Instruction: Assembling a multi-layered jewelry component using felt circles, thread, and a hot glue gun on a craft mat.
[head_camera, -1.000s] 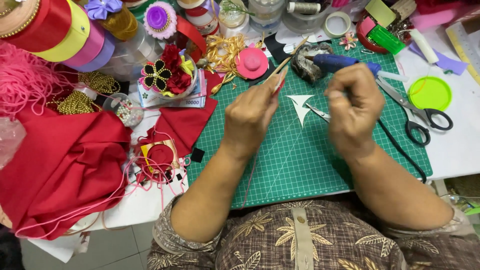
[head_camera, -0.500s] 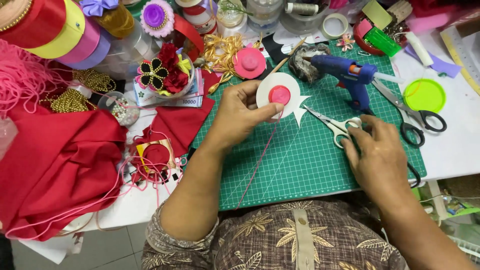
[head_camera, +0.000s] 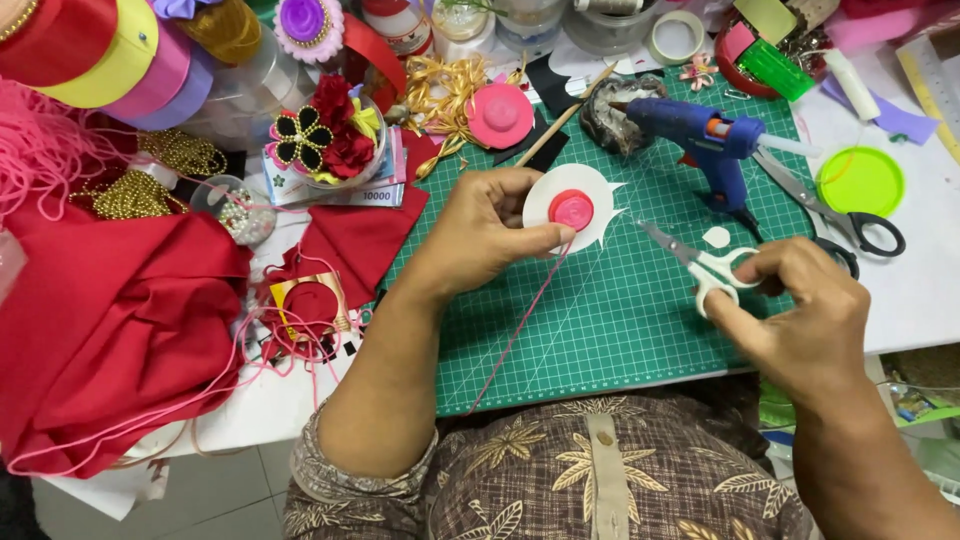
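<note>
Left hand (head_camera: 478, 235): raised a little over the green cutting mat (head_camera: 600, 330), its grip closed on a white paper disc (head_camera: 590, 195), thumb at the lower edge and fingers behind.
Disc: held near the middle of the mat, tilted up towards the person; a round pink button-like piece (head_camera: 572, 210) sits at its centre, and small pointed tabs stick out on its right rim.
Pink cord (head_camera: 520, 330): runs from under the disc down across the mat to the near edge of the surface.
Right hand (head_camera: 800, 310): over the mat's right edge, its grip wrapped about the handles of small white scissors (head_camera: 705, 262); the blades point up and left towards the disc but stay apart from it. I can't make out whether the blades are parted.
Glue gun (head_camera: 700, 135): blue, standing on the mat towards its far right corner, nozzle pointing left.
Larger scissors (head_camera: 850, 215): black handles, lying on the white surface just right of the mat, beside a lime green lid (head_camera: 860, 182).
Small white scrap (head_camera: 716, 237): on the mat between the glue gun and the small scissors.
Red cloth (head_camera: 110, 330): heaped along the left side of the surface, with loose pink cord over it.
Ribbon rolls (head_camera: 90, 50): stacked at the far left corner, red, yellow and pink.
Pink hat-shaped piece (head_camera: 500, 115): near the mat's far edge, next to curled gold ribbon (head_camera: 445, 85).
</note>
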